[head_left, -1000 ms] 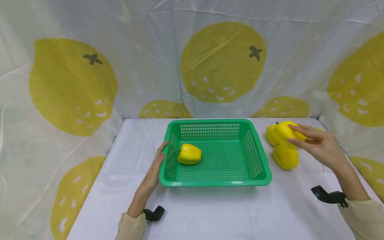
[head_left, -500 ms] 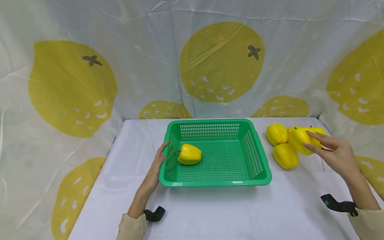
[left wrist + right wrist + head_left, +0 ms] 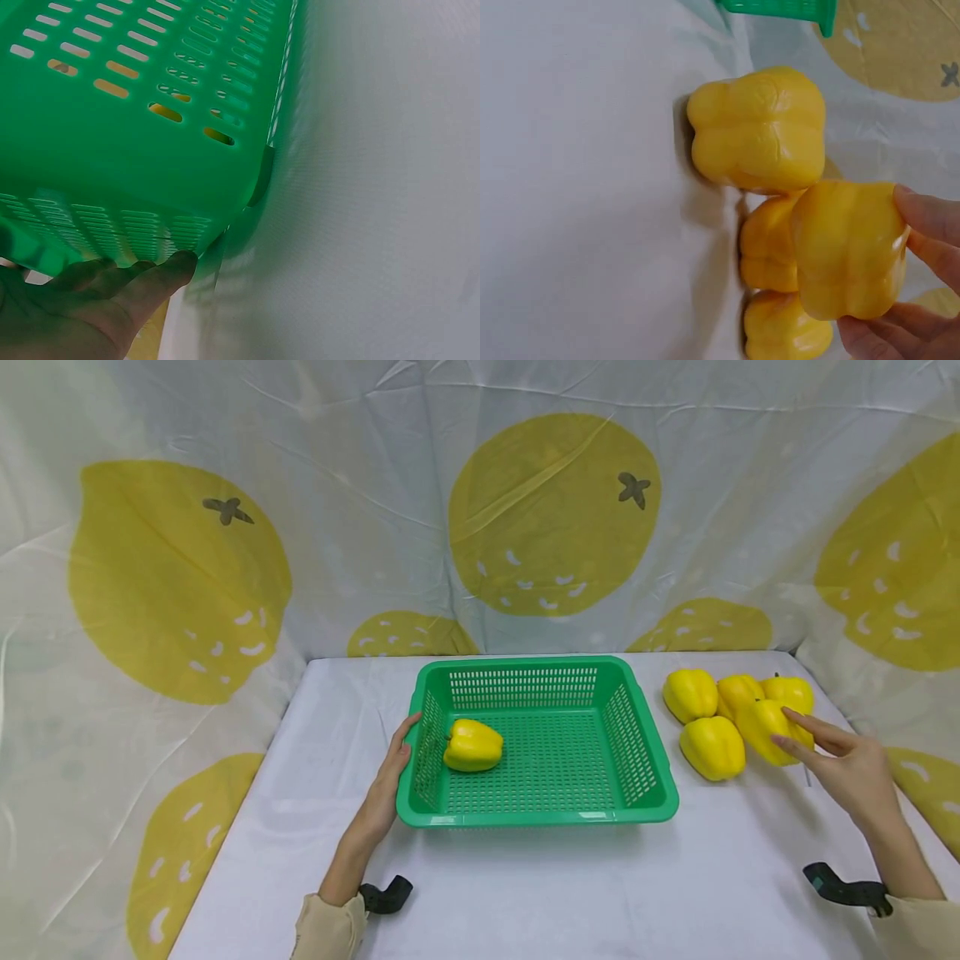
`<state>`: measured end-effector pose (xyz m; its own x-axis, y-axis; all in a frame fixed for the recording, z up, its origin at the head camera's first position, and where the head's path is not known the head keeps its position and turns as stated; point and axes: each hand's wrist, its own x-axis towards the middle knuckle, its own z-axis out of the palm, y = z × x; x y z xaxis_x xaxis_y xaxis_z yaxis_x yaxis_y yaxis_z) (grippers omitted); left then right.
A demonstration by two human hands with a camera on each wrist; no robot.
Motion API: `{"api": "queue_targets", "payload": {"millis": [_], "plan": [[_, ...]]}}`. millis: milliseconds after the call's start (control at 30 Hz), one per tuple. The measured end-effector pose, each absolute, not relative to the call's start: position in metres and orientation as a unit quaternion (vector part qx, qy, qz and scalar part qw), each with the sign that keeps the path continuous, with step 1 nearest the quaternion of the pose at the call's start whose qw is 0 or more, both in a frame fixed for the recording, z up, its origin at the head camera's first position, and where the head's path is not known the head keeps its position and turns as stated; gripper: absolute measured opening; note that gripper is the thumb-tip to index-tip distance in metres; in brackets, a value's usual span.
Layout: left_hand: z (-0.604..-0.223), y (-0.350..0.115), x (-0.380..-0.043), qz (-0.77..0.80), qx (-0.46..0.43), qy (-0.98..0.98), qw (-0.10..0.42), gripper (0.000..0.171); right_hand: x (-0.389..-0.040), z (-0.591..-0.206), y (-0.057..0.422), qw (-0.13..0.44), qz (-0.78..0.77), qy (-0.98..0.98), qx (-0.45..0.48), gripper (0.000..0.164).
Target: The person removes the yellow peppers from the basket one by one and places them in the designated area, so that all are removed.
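My right hand [image 3: 855, 768] pinches a yellow bell pepper [image 3: 768, 731] between thumb and fingers, above the tabletop on the right. In the right wrist view this held pepper [image 3: 849, 251] overlaps other peppers behind it. Around it on the cloth sit more yellow bell peppers: a front one [image 3: 713, 748], a back left one [image 3: 690, 695] and two farther right. At the left of a green plastic basket [image 3: 536, 819], my left hand [image 3: 384, 785] rests with extended fingers against the outer wall. The left wrist view has the fingertips [image 3: 176, 266] on the slotted side. One yellow pepper [image 3: 473, 745] lies inside the basket.
A white cloth [image 3: 525, 893] covers the table. Behind and beside it hang pale curtains [image 3: 360, 527] printed with large yellow lemons. The basket's raised rim stands between the hands.
My right hand has carried its pepper rightward and then lower, nearer the front, uncovering the peppers behind. The left hand and basket have stayed in place.
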<state>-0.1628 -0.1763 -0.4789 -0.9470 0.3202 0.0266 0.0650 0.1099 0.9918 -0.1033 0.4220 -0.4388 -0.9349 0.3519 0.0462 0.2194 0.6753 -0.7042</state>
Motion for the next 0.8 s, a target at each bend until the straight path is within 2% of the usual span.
{"api": "queue_targets", "payload": {"millis": [433,800], "plan": [[-0.479,-0.176,-0.163,0.656,0.131,0.737,0.097,0.049,-0.1,-0.457,0.429,0.041,0.388,-0.899,-0.199,0.068],[-0.479,-0.177,-0.162,0.654,0.125,0.74,0.097,0.049,-0.101,-0.464,0.427,0.025,0.404,-0.892,-0.202,0.073]]}}
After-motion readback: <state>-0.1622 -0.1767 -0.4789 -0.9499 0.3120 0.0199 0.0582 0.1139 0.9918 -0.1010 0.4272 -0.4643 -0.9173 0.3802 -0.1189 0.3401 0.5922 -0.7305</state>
